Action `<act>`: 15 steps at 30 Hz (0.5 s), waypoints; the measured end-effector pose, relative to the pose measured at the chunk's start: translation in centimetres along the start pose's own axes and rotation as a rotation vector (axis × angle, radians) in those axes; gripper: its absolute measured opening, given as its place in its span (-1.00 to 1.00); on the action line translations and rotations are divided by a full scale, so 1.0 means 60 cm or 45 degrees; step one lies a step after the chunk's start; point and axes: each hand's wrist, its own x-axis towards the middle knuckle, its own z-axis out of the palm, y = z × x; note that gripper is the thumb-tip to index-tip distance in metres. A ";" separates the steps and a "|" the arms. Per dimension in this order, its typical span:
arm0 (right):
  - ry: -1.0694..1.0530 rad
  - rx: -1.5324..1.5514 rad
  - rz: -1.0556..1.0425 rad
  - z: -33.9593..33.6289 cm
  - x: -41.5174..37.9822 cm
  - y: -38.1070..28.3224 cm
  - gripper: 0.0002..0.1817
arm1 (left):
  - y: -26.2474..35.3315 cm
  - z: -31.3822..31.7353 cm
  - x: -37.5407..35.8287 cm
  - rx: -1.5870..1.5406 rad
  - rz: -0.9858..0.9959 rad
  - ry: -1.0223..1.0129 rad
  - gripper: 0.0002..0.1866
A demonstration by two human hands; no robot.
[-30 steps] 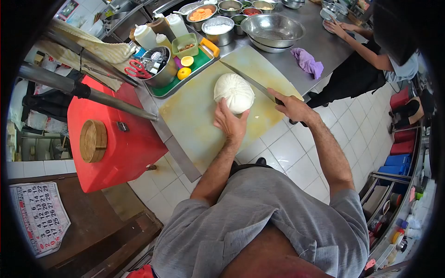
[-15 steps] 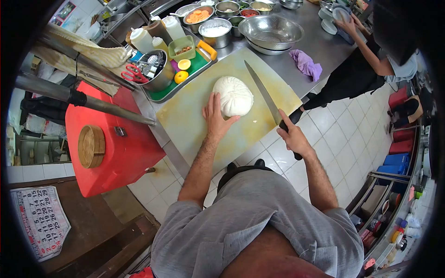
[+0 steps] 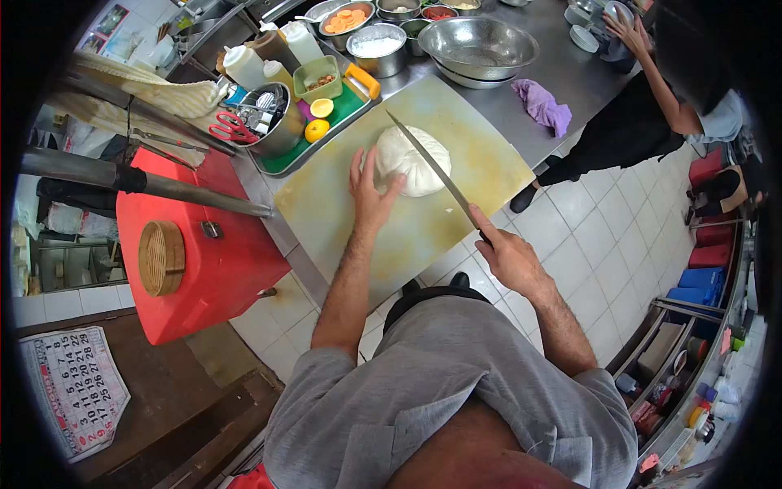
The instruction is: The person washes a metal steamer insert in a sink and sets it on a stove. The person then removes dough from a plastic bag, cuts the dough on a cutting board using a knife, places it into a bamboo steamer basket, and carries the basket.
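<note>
A large round white bun [image 3: 413, 173] with a pleated surface sits on the stained cutting board [image 3: 326, 236]. My left hand [image 3: 373, 191] is at the bun's left side, fingers spread, its thumb at the bun's lower left edge. In my right hand [image 3: 505, 251] is the dark handle of a long knife [image 3: 440, 173]. The blade slants up and left across the top of the bun, its tip past the far side. Whether the edge touches the bun is unclear.
A green tray [image 3: 342, 114] holds squeeze bottles, a tool pot [image 3: 281, 130] and cut citrus. Metal bowls [image 3: 478, 49] and a purple cloth [image 3: 542, 107] lie beyond the board. Another person [image 3: 680, 114] stands at the right. A red cooler [image 3: 195, 269] is at the left.
The knife has moved left from beside the bun to over it. My left hand's fingers have shifted slightly left. The other person's hands have moved slightly.
</note>
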 end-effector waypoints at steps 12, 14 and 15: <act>-0.034 -0.022 -0.003 0.005 -0.012 -0.002 -0.31 | -0.005 0.030 0.038 0.069 0.183 -0.107 -0.41; 0.012 -0.037 -0.051 0.013 -0.016 0.003 -0.31 | -0.005 0.031 0.038 0.017 0.179 -0.096 -0.44; 0.058 -0.055 -0.102 0.018 -0.018 0.004 -0.32 | -0.005 0.031 0.038 0.017 0.179 -0.099 -0.44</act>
